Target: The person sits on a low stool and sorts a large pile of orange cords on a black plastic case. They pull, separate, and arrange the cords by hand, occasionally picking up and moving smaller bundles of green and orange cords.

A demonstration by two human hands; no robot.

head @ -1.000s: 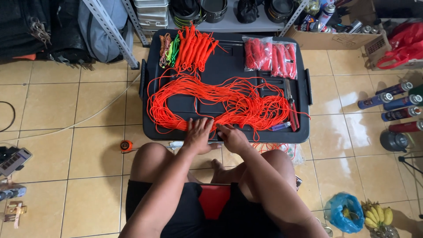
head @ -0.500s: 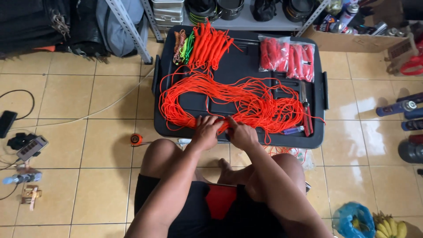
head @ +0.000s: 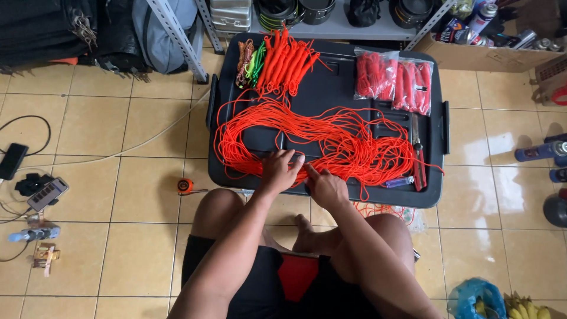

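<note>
A long orange cord (head: 331, 139) lies in loose loops across a black plastic lid (head: 331, 88) on the tiled floor. My left hand (head: 280, 170) rests on the near strands with fingers spread. Beside it, my right hand (head: 323, 185) pinches strands at the lid's front edge. Finished orange cord bundles (head: 288, 60) lie at the lid's far edge. Two clear bags of red cord (head: 394, 80) sit at the far right. Red-handled pliers (head: 419, 155) and a small lighter (head: 397, 182) lie at the right side.
A small orange tape measure (head: 185, 186) lies on the floor left of my knee. Phones and cables (head: 36, 183) sit at far left. Blue spray cans (head: 540, 152) lie at right. A blue bag and bananas (head: 496, 298) are at lower right. Metal shelving (head: 331, 26) stands behind.
The view has shifted, so the lid sits further right in frame. My hands stay on the near strands; the left fingers have spread and the right hand has drawn slightly back.
</note>
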